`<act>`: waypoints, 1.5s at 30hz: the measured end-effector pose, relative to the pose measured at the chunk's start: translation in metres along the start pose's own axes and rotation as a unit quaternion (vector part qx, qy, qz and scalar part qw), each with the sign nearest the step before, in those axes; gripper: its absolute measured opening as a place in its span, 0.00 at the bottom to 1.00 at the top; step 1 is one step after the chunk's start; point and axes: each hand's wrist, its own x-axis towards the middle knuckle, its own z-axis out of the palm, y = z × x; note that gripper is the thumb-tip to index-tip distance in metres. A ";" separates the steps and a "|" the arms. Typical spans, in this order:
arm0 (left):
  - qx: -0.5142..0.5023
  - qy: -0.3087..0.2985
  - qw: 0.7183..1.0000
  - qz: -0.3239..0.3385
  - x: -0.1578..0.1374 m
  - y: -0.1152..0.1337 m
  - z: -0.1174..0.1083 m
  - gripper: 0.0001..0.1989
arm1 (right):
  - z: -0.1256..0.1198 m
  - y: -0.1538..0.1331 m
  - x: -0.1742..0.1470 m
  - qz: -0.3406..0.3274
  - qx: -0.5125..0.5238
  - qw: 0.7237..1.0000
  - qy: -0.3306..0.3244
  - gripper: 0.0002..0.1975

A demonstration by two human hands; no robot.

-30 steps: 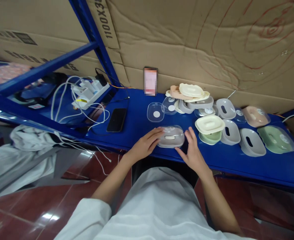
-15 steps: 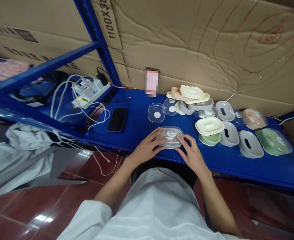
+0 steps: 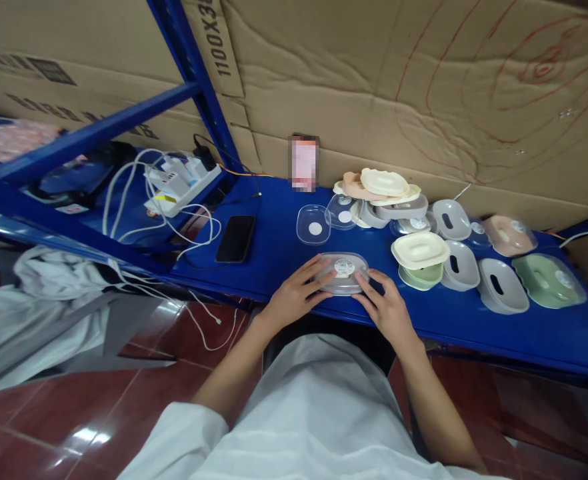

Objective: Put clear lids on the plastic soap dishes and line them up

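Observation:
At the front edge of the blue table a grey soap dish with a clear lid [image 3: 345,269] lies between my hands. A round printed white sticker marks the middle of the lid. My left hand [image 3: 301,287] grips its left side, fingers over the lid and thumb at the near edge. On the opposite side my right hand [image 3: 385,301] holds it the same way, fingertips on the lid. Just behind it lies a loose clear lid [image 3: 313,225] with a white round sticker, overlapped at its right by another clear lid [image 3: 343,212].
Cream and peach trays [image 3: 377,185] are piled at the back. Grey dishes [image 3: 504,287], a cream tray [image 3: 421,249] on a green dish, and lidded green [image 3: 549,280] and peach [image 3: 511,235] dishes stand right. Left are a black phone [image 3: 235,239], a power strip [image 3: 187,193] and blue shelf frame.
My fingers have shifted slightly on the lid. A small pale shape seen below the sticker before is now mostly out of sight. The view has moved very slightly.

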 end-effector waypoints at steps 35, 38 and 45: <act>-0.119 -0.080 0.980 -0.137 0.006 0.006 -0.023 0.33 | -0.149 0.140 -0.025 0.149 -0.192 0.951 0.190 0.49; -0.090 -0.095 0.981 -0.141 0.006 0.006 -0.020 0.29 | -0.197 0.222 -0.047 0.262 -0.276 0.884 0.272 0.55; -0.065 -0.080 0.985 -0.135 0.007 0.005 -0.017 0.19 | -0.258 0.320 -0.088 0.532 -0.260 0.746 0.305 0.58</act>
